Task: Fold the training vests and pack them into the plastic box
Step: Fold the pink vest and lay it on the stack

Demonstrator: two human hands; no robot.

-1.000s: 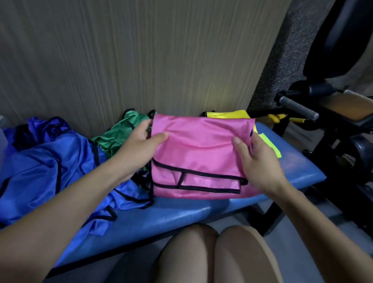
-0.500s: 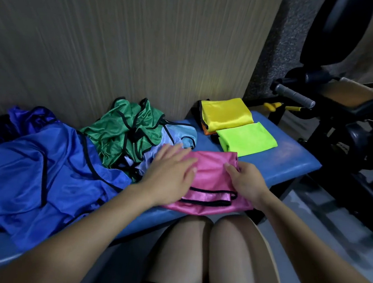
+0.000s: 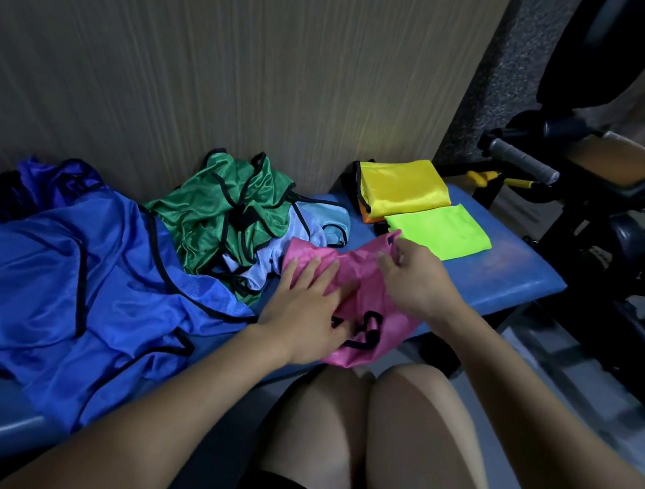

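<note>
Pink vest [image 3: 372, 290] mid-fold at desk [image 3: 509, 281] front edge. My left hand [image 3: 305, 310] presses it flat, fingers straight; right hand [image 3: 413, 279] pinches its far corner. Yellow vest [image 3: 404, 185] and lime vest [image 3: 439, 229] lie folded. Blue vest [image 3: 68, 275], green vest [image 3: 228, 209], pale one unfolded. Nothing seen packed.

Six vests [image 3: 364, 285] lie on one bench [image 3: 518, 274]: three loose, two folded, one pink under two hands [image 3: 305, 314].
</note>
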